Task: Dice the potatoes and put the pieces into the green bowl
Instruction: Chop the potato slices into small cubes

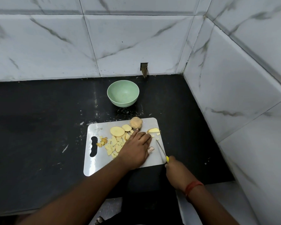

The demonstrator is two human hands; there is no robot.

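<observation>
We look down on a matte black stone counter point(39, 127) set into a corner of glossy white marble-look wall tiles point(55, 46) veined with grey. On the counter lies a pale, smooth, rectangular cutting board point(94, 166) with rounded corners and a peanut-shaped handle slot at its left end. Our left hand point(135, 148) rests flat on the board, palm down, fingers straight and close together, pressing onto the cut pieces and holding nothing. Spread under and to the left of that hand is a heap of small, pale yellow, blocky diced potato pieces point(112, 146), a few with brown skin edges. Beyond them lie two smooth oval potato slices point(117, 131), and at the far edge of the board sits a round, rough-skinned, tan uncut potato piece point(136, 122). A curved wedge point(153, 130) lies near the board's right edge with a few crumbs beside it. Our right hand point(173, 166), with a red thread bracelet point(193, 186) at the wrist, curls around the yellow handle of a thin metal knife point(161, 149), whose narrow blade slants across the board toward the wedge. Well apart from the board, near the back wall, stands a round, smooth, pale green bowl point(123, 93) with no potato in it.
</observation>
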